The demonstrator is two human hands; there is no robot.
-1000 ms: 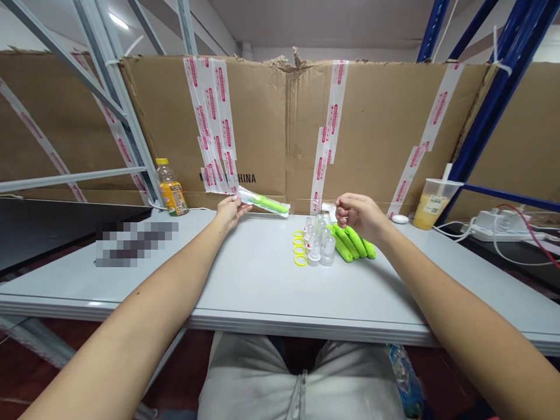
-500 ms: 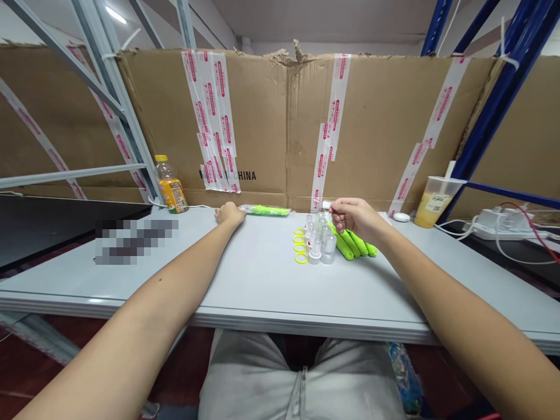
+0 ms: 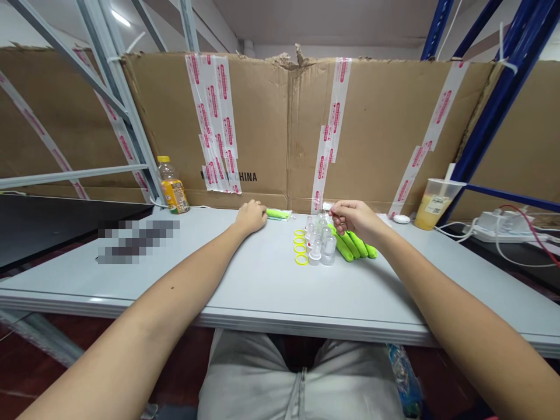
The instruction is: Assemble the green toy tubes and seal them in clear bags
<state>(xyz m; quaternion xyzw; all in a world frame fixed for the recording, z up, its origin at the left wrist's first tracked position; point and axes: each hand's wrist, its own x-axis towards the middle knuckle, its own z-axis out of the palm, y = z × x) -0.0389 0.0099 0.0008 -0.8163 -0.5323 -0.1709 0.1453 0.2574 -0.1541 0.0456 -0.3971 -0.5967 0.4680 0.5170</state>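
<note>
Left hand [image 3: 251, 217] lies back-up at near end of wrapped green packet [image 3: 279, 214], which shows just right of its fingers; grip hidden, cannot tell. Packet looks light, soft, wrapper probably slippery; best pinched across middle, not by loose film. Right hand [image 3: 355, 217] narrow, thumb near fingers; cannot tell whether closed on anything. Below it, green pouches [image 3: 350, 244], likely pliable. Between hands, clear plastic bottles [image 3: 328, 252]: likely stiff, easily tipped; grasp by body.

Creased light-grey fabric trousers [image 3: 249, 373] with a narrow vertical front strip [image 3: 301, 388]; bare left hand [image 3: 252, 216], bare right hand [image 3: 356, 218]; bare left forearm [image 3: 149, 326] with one small round spot [image 3: 172, 287].
</note>
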